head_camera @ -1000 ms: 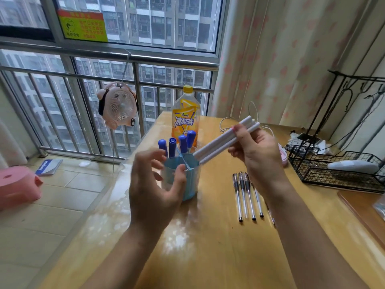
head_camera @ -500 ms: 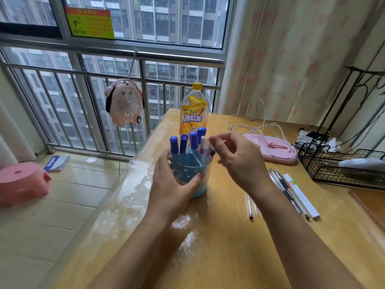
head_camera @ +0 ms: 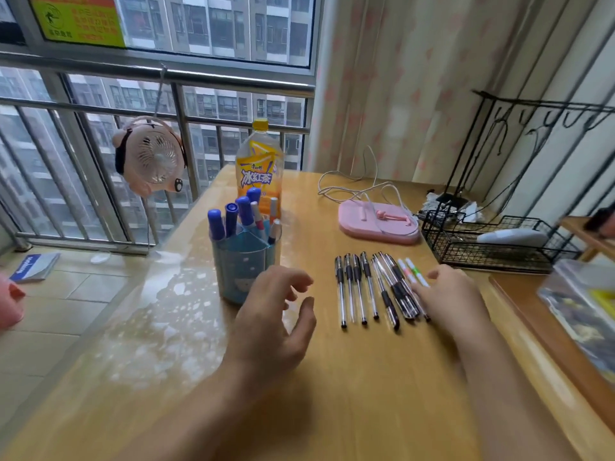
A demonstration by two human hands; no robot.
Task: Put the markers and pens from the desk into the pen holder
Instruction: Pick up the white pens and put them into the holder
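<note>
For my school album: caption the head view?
Right hand reaches pens beside the blue pen holder.

Home room or enclosed balcony in a high-rise flat: wooden desk point(head_camera: 332, 377) against a barred window point(head_camera: 100, 161) facing apartment blocks, floral curtain point(head_camera: 382, 78), pink hanging fan point(head_camera: 149, 158), iced-tea bottle point(head_camera: 259, 171), tiled floor point(head_camera: 66, 294).

Both forearms are bare, the left hand point(head_camera: 269, 321) and right hand point(head_camera: 446, 297) ungloved, without rings.
</note>
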